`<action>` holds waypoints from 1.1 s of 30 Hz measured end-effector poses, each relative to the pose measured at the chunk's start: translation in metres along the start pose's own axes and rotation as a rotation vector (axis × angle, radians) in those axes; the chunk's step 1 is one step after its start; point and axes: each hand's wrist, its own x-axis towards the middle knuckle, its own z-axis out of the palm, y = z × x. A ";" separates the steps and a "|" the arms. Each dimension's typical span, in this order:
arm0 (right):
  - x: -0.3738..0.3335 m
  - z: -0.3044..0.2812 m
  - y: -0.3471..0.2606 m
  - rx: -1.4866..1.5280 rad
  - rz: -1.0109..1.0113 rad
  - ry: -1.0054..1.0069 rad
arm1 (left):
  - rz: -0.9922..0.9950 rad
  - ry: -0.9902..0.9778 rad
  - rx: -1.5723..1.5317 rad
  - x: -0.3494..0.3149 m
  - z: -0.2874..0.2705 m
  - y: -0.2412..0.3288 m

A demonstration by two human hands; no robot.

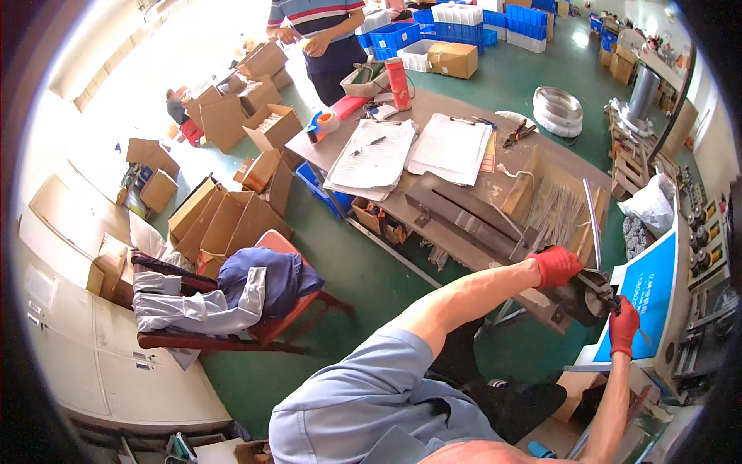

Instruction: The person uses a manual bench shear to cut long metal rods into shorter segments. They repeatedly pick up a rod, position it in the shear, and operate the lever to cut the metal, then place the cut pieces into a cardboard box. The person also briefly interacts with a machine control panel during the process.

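Both my hands wear red gloves. My left hand is closed around the lower end of a long thin metal strip that stands nearly upright beside a cardboard box of thin metal rods. Just below it sits a dark round machine part. My right hand is closed on a thin dark handle or tool next to that part; what it is exactly I cannot tell. A blue panel lies right behind my right hand.
A grey worktable carries paper stacks, clipboards, a tape roll and a red cylinder. Another person stands at its far end. A red chair draped with clothes and open cardboard boxes fill the green floor at left. Blue crates stand behind.
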 end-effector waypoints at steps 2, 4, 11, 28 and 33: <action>0.003 -0.008 -0.003 0.061 0.027 -0.091 | 0.024 0.048 -0.014 -0.003 0.002 -0.002; 0.004 -0.007 0.006 0.063 0.030 -0.111 | 0.028 0.027 -0.007 0.001 -0.003 0.003; 0.041 -0.055 -0.047 0.002 -0.271 -0.256 | 0.054 0.003 -0.030 -0.002 -0.001 -0.004; 0.087 -0.061 -0.001 -0.449 -0.649 -0.300 | -0.014 -0.090 -0.020 0.003 0.001 0.000; 0.038 -0.069 0.015 -0.011 -0.134 -0.424 | -0.027 -0.157 -0.034 0.004 0.000 0.001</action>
